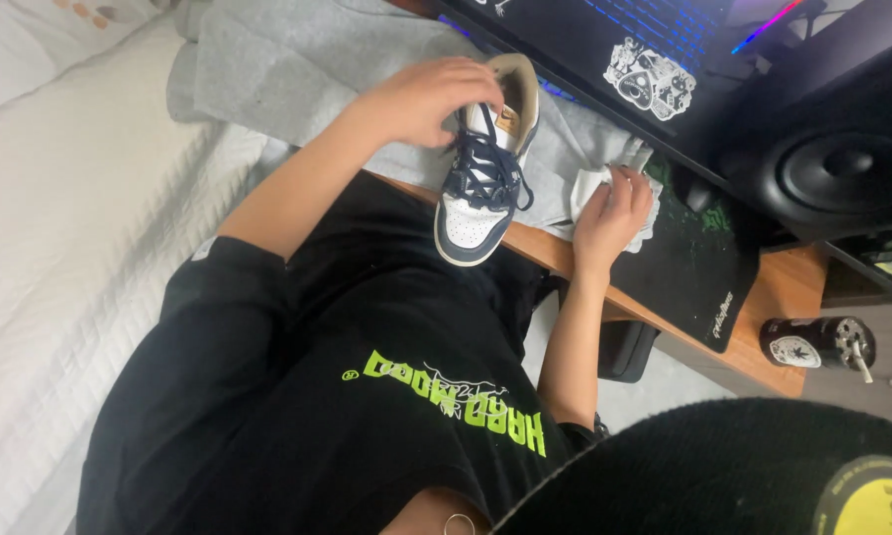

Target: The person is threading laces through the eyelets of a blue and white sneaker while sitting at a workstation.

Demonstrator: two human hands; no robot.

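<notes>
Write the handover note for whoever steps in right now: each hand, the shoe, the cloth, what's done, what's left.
Left hand: grip closed on the collar of the sneaker, toe pointing towards the person.
Right hand: lying on the white cloth; whether it grips it is unclear.
Sneaker rests on the grey fabric at the desk edge, laces in.
Done: sneaker steadied, cloth under the hand.
Left: cloth has not yet touched the sneaker.

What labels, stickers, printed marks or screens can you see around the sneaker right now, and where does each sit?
Sticker: white-and-black cartoon cluster on the dark panel above the sneaker.
Lit panel: top edge, black with blue light lines.
Mat logo: small white mark at the black desk mat's near corner.
Bottle label: round, white, on a dark bottle lying at the right.
Cap sticker: round, yellow, bottom right corner.
</notes>
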